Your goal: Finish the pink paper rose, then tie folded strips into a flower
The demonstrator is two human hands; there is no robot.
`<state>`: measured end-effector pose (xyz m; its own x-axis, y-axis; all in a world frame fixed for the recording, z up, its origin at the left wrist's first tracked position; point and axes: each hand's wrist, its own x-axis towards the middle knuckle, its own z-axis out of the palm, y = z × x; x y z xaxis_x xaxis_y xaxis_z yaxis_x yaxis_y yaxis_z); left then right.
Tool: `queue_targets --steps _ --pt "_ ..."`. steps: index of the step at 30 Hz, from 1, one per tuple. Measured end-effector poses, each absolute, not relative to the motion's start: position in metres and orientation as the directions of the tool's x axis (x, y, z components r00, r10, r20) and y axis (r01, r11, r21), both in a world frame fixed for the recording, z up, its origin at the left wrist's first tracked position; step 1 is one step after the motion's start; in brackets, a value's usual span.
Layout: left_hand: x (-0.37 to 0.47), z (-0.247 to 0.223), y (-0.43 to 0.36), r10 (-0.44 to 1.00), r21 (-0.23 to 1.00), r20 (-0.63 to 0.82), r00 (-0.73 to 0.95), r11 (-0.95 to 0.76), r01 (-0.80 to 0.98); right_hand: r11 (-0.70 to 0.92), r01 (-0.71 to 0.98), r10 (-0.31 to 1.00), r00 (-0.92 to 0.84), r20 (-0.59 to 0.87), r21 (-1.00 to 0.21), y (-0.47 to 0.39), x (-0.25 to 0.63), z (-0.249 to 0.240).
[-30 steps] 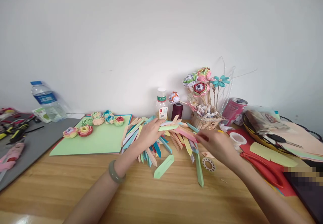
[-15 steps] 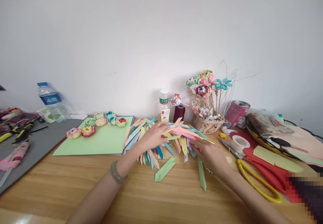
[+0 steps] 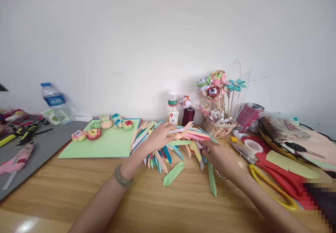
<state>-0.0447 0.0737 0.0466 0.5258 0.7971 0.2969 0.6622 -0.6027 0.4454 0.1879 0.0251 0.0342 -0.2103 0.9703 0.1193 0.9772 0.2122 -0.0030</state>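
Left hand (image 3: 159, 136) and right hand (image 3: 221, 157) touch colourful folded-paper strips (image 3: 180, 143), grip unclear, pale ring (image 3: 221, 176) now mostly covered, wooden basket (image 3: 219, 131) holding paper flowers (image 3: 215, 92)

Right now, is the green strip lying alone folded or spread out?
Folded: the green strip shows creases and a turned-in end.

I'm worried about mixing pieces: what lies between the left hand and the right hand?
In the head view, paper strips lie there, green and pink ones among them.

pale grey wall (image 3: 126, 33) behind wood-grain table (image 3: 147, 205); white glare (image 3: 26, 225) on wood, near left.
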Motion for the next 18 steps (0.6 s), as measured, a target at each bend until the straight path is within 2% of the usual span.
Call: queue_targets --steps 7,13,16,18 --pt "-0.052 0.052 0.076 0.804 0.455 0.332 0.493 -0.594 0.663 0.176 0.983 0.965 -0.165 0.203 -0.04 0.038 0.222 0.045" --pt "-0.052 0.058 0.075 0.834 0.497 0.322 0.448 -0.552 0.67 0.192 0.963 0.917 -0.109 0.384 -0.187 0.037 0.245 0.057" --pt "-0.043 0.059 0.07 0.858 0.609 0.303 0.414 -0.508 0.609 0.25 0.939 0.852 -0.096 0.515 -0.238 0.03 0.241 0.063" --pt "-0.033 0.06 0.062 0.88 0.759 0.236 0.412 -0.431 0.487 0.303 0.916 0.801 -0.095 0.591 -0.262 0.024 0.231 0.066"
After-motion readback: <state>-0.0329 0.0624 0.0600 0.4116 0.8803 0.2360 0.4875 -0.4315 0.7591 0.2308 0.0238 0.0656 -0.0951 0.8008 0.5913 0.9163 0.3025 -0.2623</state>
